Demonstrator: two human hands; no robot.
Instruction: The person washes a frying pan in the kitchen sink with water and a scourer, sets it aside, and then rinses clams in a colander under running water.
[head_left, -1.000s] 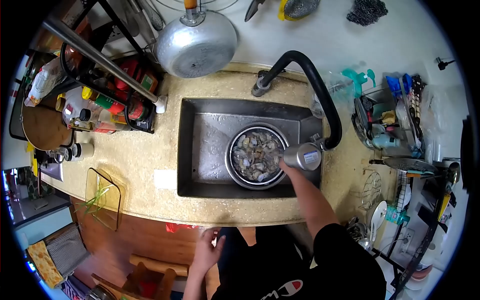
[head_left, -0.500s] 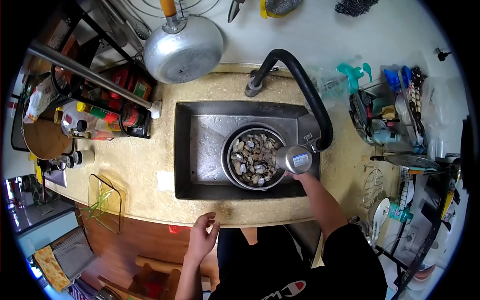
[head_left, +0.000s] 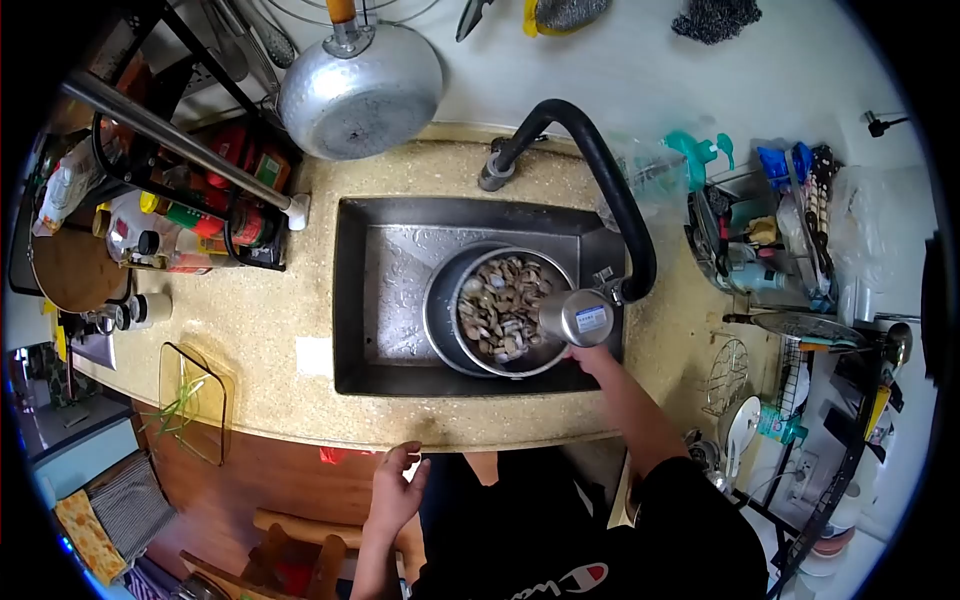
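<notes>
A round metal strainer (head_left: 512, 370) full of clams (head_left: 502, 300) hangs tilted over a larger metal pot (head_left: 437, 315) in the sink (head_left: 395, 235). My right hand (head_left: 588, 358) is closed on the strainer's right rim, its fingertips partly hidden behind the cylindrical faucet head (head_left: 578, 318). My left hand (head_left: 397, 488) is empty, just off the counter's front edge, with its fingers loosely apart.
The black faucet hose (head_left: 615, 180) arches over the sink's right side. A glass board (head_left: 198, 400) with green stalks overhangs the counter's front left. Bottles fill a rack (head_left: 225, 225) at left; utensils and a dish rack stand at right.
The strainer has shifted right and tilted relative to the pot, showing more of the pot's inner left wall. The clams have slid together. My left hand has dropped slightly from the counter edge.
</notes>
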